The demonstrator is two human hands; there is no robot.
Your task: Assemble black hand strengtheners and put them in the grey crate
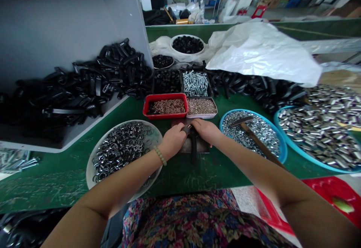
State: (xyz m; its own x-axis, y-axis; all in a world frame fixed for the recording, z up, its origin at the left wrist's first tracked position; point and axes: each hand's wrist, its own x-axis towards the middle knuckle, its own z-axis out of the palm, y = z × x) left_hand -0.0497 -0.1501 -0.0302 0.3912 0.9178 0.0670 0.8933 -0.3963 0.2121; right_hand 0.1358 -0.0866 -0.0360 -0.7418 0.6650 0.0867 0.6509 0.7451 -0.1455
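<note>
Both of my hands meet over a dark flat metal plate (203,147) on the bench. My left hand (173,140), with a beaded bracelet at the wrist, is closed on the head of a black curved handle-like part (193,148). The long end of this part points toward me. My right hand (205,129) is bent over the far side of the same part, fingers pressed together at its top. A small shiny metal piece (189,126) shows between the fingertips. Whether the right fingers also pinch something tiny is hidden.
Near my left arm stands a white bowl of metal rings (93,161). Ahead are a red tray of copper-coloured pins (145,107) and a tray of screws (196,83). Rightward, a hammer (258,140) lies across a blue basin (283,152). A grey bin (84,18) holds black parts.
</note>
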